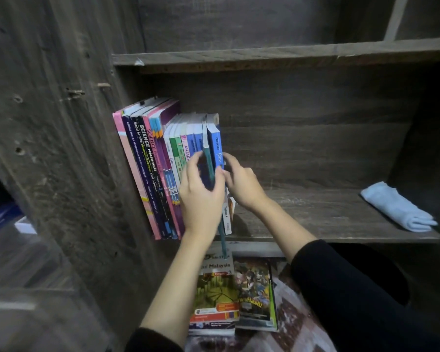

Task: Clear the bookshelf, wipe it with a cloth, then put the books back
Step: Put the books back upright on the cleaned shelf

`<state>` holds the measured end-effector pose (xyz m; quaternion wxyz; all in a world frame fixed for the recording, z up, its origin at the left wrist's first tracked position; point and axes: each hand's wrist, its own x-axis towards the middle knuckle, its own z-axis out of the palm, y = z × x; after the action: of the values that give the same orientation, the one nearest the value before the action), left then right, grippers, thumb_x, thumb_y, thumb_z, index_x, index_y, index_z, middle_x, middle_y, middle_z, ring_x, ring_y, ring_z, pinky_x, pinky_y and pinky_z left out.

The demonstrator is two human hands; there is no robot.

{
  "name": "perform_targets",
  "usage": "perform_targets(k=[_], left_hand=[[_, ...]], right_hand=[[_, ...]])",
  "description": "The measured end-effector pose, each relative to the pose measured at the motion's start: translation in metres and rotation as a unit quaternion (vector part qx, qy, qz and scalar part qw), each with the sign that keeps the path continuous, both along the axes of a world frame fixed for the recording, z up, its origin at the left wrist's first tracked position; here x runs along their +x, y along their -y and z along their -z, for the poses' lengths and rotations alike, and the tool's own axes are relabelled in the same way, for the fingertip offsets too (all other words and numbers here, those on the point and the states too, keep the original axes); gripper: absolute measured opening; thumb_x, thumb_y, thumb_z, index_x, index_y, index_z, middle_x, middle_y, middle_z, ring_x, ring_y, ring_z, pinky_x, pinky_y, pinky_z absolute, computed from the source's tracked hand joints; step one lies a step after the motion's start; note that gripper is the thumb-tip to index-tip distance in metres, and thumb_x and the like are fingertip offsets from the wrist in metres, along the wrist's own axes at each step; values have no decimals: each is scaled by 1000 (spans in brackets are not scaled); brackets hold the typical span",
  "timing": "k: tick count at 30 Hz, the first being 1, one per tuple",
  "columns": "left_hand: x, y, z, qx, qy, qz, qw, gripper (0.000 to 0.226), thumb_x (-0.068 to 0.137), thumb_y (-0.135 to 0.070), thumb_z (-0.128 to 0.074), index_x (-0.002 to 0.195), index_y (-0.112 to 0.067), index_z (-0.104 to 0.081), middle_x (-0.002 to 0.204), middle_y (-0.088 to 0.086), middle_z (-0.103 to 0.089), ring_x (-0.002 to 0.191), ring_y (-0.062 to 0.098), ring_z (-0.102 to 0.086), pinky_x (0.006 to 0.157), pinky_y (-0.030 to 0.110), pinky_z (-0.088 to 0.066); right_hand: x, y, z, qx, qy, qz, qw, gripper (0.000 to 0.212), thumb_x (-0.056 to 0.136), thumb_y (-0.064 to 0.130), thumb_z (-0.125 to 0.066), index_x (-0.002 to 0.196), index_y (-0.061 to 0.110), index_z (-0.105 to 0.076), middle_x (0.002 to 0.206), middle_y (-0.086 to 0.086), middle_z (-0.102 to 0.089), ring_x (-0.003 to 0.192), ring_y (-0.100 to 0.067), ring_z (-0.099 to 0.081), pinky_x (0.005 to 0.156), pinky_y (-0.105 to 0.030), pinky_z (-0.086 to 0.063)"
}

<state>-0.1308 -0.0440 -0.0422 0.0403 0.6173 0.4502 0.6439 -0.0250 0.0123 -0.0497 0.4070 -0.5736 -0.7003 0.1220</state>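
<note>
Several books (150, 163) stand upright at the left end of a dark wooden shelf (315, 217). My left hand (201, 196) grips a thin teal book (209, 158) that sits partly in the row, its lower end sticking out past the shelf edge. My right hand (241, 181) holds the blue "fokus" book (217, 146) at the right end of the row, its fingers against the spine. A folded light blue cloth (396, 207) lies at the right end of the same shelf.
Two books (216, 295) (254, 293) lie flat on a patterned floor below the shelf. An upper shelf board (264, 55) runs above. The bookcase's side panel (61, 148) rises at the left. The shelf between books and cloth is bare wood.
</note>
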Motion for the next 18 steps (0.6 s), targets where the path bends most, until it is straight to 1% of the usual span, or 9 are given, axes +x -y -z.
perform_targets(k=[2, 3, 5, 6, 10, 12, 14, 16, 18], left_hand=[[4, -2, 11, -47, -16, -1, 999, 45, 94, -23, -53, 135, -6, -45, 127, 9, -56, 113, 14, -52, 93, 1, -29], [5, -3, 15, -62, -27, -6, 998, 47, 97, -30, -45, 137, -6, -42, 126, 12, -57, 112, 19, -54, 95, 11, -36], [8, -2, 20, -73, -60, -24, 995, 50, 98, -36, -31, 137, -5, -42, 110, 18, -63, 96, 30, -62, 84, 38, -50], [8, -1, 21, -75, -68, -34, 994, 48, 100, -34, -31, 133, -2, -43, 102, 21, -64, 87, 34, -63, 75, 42, -51], [-2, 0, 20, -68, -77, -39, 994, 34, 101, -26, -35, 110, 1, -52, 81, 21, -62, 67, 36, -60, 54, 39, -44], [-8, 4, 21, -36, -74, -41, 996, 32, 100, -26, -38, 103, 1, -55, 76, 17, -63, 59, 32, -59, 49, 34, -42], [-11, 11, 24, -1, -51, -42, 998, 34, 98, -29, -39, 99, -1, -57, 78, 14, -65, 58, 29, -60, 48, 35, -47], [-8, 19, 29, -1, -20, -39, 999, 39, 96, -33, -38, 106, -1, -59, 86, 14, -68, 67, 29, -65, 55, 40, -54], [-4, 24, 31, -53, -4, -46, 997, 48, 95, -41, -43, 128, -7, -51, 97, 14, -69, 81, 32, -67, 68, 44, -56]], right_hand=[[-1, 0, 1, -1, 27, 8, 1000, 50, 99, 23, -43, 147, 21, -31, 118, -21, -64, 107, -44, -57, 91, -44, -44], [-2, -1, 1, 0, 34, 10, 999, 51, 99, 24, -44, 148, 21, -30, 118, -21, -64, 107, -43, -57, 90, -43, -44], [-2, -2, 1, 5, 33, 9, 999, 51, 99, 24, -45, 148, 21, -31, 113, -20, -67, 104, -41, -60, 90, -44, -45], [-2, -3, 1, 7, 32, 8, 999, 51, 99, 23, -46, 148, 20, -31, 112, -19, -68, 103, -40, -61, 91, -44, -46], [0, -1, 0, 16, 47, 9, 999, 50, 100, 22, -44, 148, 19, -30, 119, -14, -66, 107, -41, -58, 90, -42, -42], [0, -1, 1, 21, 57, 7, 998, 50, 101, 24, -42, 149, 20, -29, 125, -13, -63, 110, -42, -56, 91, -42, -41], [0, -2, 2, 25, 61, 8, 998, 49, 102, 26, -41, 149, 21, -29, 127, -13, -62, 111, -42, -55, 91, -42, -40], [1, -3, 3, 28, 58, 7, 998, 49, 102, 25, -41, 149, 21, -29, 127, -11, -63, 112, -42, -55, 91, -41, -39], [1, -2, 4, 35, 56, 9, 998, 49, 102, 24, -41, 149, 20, -30, 125, -9, -64, 111, -41, -56, 92, -42, -40]])
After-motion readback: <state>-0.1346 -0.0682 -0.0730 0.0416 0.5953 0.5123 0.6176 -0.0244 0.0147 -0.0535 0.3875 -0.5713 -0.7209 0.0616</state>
